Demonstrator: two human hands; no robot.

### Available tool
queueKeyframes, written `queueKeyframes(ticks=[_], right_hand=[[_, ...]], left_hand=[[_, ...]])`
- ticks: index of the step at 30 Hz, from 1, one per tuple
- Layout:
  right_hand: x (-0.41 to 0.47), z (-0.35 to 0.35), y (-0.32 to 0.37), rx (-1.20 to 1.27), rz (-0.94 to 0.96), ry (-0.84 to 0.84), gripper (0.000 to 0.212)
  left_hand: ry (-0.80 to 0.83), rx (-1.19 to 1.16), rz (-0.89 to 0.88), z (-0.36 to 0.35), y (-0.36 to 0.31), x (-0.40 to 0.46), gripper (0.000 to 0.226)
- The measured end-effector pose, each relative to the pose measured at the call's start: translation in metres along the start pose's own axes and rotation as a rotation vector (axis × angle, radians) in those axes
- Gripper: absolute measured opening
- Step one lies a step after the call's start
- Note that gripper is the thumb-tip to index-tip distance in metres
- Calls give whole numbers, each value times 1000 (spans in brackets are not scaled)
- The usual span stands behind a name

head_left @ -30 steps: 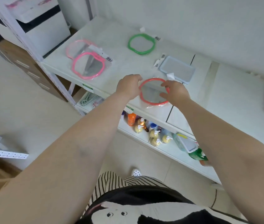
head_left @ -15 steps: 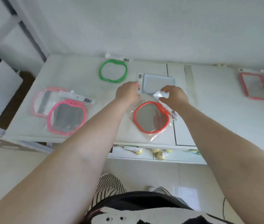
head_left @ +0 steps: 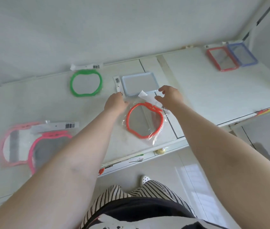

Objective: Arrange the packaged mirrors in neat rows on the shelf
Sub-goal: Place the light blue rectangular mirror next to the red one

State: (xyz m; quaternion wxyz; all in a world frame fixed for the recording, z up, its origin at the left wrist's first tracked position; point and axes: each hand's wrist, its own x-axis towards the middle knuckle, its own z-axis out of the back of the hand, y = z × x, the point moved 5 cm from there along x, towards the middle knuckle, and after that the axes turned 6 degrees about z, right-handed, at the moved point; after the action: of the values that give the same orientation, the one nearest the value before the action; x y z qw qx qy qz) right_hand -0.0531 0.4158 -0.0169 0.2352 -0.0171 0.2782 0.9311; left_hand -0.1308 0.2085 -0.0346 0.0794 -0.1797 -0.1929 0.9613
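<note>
Our left hand (head_left: 115, 103) rests curled at the bag's upper-left edge, seemingly steadying it; whether it pinches the plastic we cannot tell. The red apple-shaped mirror (head_left: 145, 121) lies flat near the shelf (head_left: 213, 90) front, stem toward the wall, roughly round. Our right hand (head_left: 169, 96) hovers open-fingered at its header tag.

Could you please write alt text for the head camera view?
Both hands, left hand and right hand, hover open at the top edge of a bagged red apple-shaped mirror on a white shelf, near green, pink and rectangular mirrors.
</note>
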Motion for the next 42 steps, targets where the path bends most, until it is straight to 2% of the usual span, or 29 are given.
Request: queueKeyframes(ticks=[8,13,15,18,20,22,24,27,29,32,34,36,37,40,42], right_hand=[[49,-14,-14,41,-18,56,52],[66,-28,-22,143,-69,71,48],[70,-30,-26,200,-97,60,45],[75,-30,-33,295,-169,42,23],[77,-29,-37,368,-208,21,26],[76,-25,-37,417,-225,29,20],[74,-22,-36,486,-236,42,23],[71,-14,-27,550,-217,68,19],[64,-9,-18,553,-209,111,30],[52,2,-2,532,-169,147,32],[46,12,5,515,-126,134,44],[38,21,10,560,-123,109,57],[32,24,13,600,-112,100,56],[10,30,22,602,-35,145,31],[-10,27,25,585,-9,177,16]], left_hand=[[4,-183,162,-17,-16,36,48],[-17,-342,287,-29,-23,53,50],[-11,-422,330,-32,-25,57,45],[1,-544,368,-38,-27,60,41],[-21,-612,397,-40,-26,60,40],[-45,-712,420,-40,-27,58,36],[-74,-847,424,-37,-30,56,33],[-107,-1088,451,-23,-38,47,37],[-124,-1227,460,-10,-42,41,39],[-153,-1208,433,16,-38,30,44],[-141,-1147,430,31,-31,20,47],[-76,-1105,419,41,-23,9,49],[-31,-1092,406,45,-20,2,50],[79,-1055,360,53,-8,-23,51],[56,-1074,343,55,1,-39,48]])
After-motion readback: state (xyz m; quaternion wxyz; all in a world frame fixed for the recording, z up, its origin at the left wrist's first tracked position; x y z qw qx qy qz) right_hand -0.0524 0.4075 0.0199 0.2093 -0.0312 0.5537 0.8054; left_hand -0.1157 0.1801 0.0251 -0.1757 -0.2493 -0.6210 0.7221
